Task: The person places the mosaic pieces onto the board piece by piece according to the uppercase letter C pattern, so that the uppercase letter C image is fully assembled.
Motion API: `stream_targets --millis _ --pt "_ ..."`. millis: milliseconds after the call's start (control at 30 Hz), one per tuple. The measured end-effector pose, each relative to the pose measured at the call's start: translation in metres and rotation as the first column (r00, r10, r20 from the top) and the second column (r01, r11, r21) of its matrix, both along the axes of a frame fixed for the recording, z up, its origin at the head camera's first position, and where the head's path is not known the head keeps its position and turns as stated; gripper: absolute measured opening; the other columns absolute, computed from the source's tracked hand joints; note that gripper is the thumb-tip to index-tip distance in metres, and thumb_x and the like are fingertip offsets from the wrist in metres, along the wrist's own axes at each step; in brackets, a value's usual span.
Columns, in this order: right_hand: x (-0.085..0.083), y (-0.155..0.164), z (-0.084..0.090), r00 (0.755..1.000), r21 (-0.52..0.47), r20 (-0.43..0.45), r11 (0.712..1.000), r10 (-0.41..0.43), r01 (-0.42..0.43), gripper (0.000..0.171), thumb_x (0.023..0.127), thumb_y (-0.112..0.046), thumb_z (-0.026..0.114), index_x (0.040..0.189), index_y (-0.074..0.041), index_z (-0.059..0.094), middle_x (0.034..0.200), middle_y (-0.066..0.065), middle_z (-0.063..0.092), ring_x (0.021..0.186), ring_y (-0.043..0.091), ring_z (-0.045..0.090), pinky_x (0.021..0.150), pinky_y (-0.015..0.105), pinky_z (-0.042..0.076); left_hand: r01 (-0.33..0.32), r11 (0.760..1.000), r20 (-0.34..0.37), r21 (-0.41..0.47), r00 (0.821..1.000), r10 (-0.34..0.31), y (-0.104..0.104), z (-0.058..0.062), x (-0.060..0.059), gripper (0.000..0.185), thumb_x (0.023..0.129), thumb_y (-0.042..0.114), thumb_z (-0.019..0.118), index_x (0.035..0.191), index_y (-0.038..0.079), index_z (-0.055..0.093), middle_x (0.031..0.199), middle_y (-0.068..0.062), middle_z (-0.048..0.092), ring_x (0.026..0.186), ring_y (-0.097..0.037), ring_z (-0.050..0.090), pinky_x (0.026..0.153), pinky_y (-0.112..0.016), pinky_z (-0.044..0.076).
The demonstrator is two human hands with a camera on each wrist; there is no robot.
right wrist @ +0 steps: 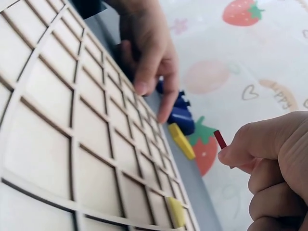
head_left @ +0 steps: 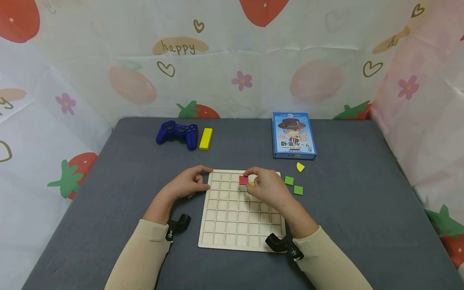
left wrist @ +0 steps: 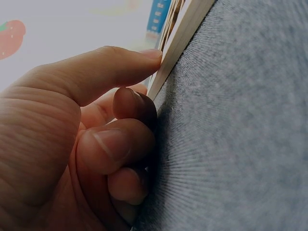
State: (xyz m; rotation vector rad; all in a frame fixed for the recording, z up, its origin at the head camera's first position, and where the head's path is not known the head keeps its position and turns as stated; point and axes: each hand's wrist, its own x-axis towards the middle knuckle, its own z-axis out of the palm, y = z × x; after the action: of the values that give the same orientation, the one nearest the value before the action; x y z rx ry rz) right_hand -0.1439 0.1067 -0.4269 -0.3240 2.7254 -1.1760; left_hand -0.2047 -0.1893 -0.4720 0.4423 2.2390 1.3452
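Note:
A pale wooden grid board [head_left: 226,228] lies on the grey table. My left hand [head_left: 188,182] is at its far left corner, with the thumb and forefinger extended against the edge. In the left wrist view the thumb [left wrist: 120,67] presses the board's side while the other fingers curl below. My right hand [head_left: 270,188] pinches a red square tile [head_left: 243,180] between thumb and forefinger, above the far rows. The right wrist view shows the red tile [right wrist: 220,139] edge-on, raised off the board. A yellow piece [right wrist: 176,211] sits on the board, partly behind my right hand in the head view.
Right of the board lie two green square tiles [head_left: 288,180] and a yellow fan-shaped piece [head_left: 300,166]. Behind stand a blue game box [head_left: 293,135], a blue game controller [head_left: 177,134] and a yellow block [head_left: 205,139]. A printed cloth [head_left: 224,88] hangs along the back.

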Motion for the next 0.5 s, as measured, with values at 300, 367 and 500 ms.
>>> stream_targets --millis 300,367,500 --pt "-0.008 -0.004 -0.02 0.997 0.03 0.072 0.999 -0.035 0.033 0.033 0.089 -0.008 0.069 0.122 -0.009 0.072 0.053 -0.005 0.039 0.046 0.011 0.031 0.047 0.027 0.024 -0.002 1.0 -0.003 0.002 1.0 0.002 0.0 -0.002 -0.001 0.054 0.095 0.009 0.074 0.145 0.008 0.054 0.06 -0.001 0.048 0.039 -0.013 0.034 0.044 -0.029 0.034" --pt "-0.009 -0.005 -0.023 0.997 0.033 0.07 0.999 -0.038 0.036 0.032 0.088 -0.008 0.069 0.12 -0.008 0.072 0.052 -0.005 0.038 0.046 0.011 0.031 0.047 0.027 0.023 -0.003 1.0 -0.002 0.002 1.0 0.003 0.0 -0.002 -0.001 0.054 0.095 0.009 0.074 0.145 0.008 0.054 0.06 -0.001 0.048 0.039 -0.013 0.033 0.044 -0.029 0.033" --pt "-0.01 -0.005 -0.027 0.996 0.03 0.075 0.999 -0.042 0.04 0.031 0.087 -0.007 0.069 0.118 -0.007 0.073 0.052 -0.006 0.036 0.047 0.011 0.03 0.048 0.027 0.022 -0.002 1.0 -0.001 0.002 1.0 0.002 0.0 -0.002 -0.001 0.054 0.095 0.008 0.073 0.145 0.007 0.053 0.06 -0.001 0.048 0.039 -0.013 0.034 0.044 -0.029 0.034"
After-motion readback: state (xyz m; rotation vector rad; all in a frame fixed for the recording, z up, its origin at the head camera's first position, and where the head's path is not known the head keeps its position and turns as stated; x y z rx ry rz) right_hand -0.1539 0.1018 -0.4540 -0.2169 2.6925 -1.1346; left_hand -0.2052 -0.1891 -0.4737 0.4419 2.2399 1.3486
